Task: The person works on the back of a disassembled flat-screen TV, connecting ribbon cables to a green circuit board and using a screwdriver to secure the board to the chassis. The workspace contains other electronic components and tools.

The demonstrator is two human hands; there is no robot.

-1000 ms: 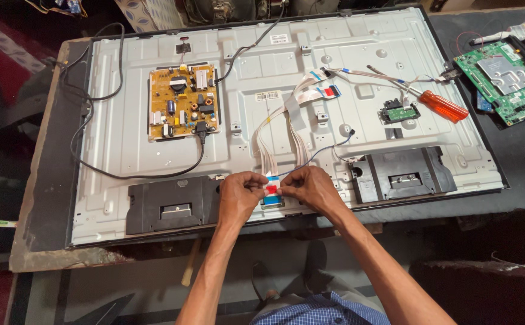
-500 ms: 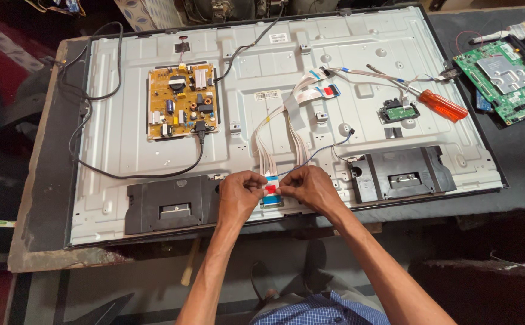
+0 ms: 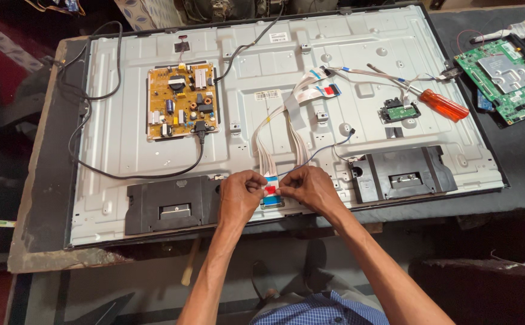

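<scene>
On the dark workbench [image 3: 40, 180] lies an opened television's metal back panel [image 3: 124, 144]. At its lower edge, between two black speakers, we pinch a red-and-blue ribbon-cable tab [image 3: 270, 189] with our left hand [image 3: 240, 195] and right hand [image 3: 308, 188], fingertips closed on it. A yellow power board [image 3: 181, 101] sits upper left, an orange-handled screwdriver [image 3: 449, 105] right.

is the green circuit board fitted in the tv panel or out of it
Out. The green circuit board lies on the dark table, beside the metal back panel.
</scene>
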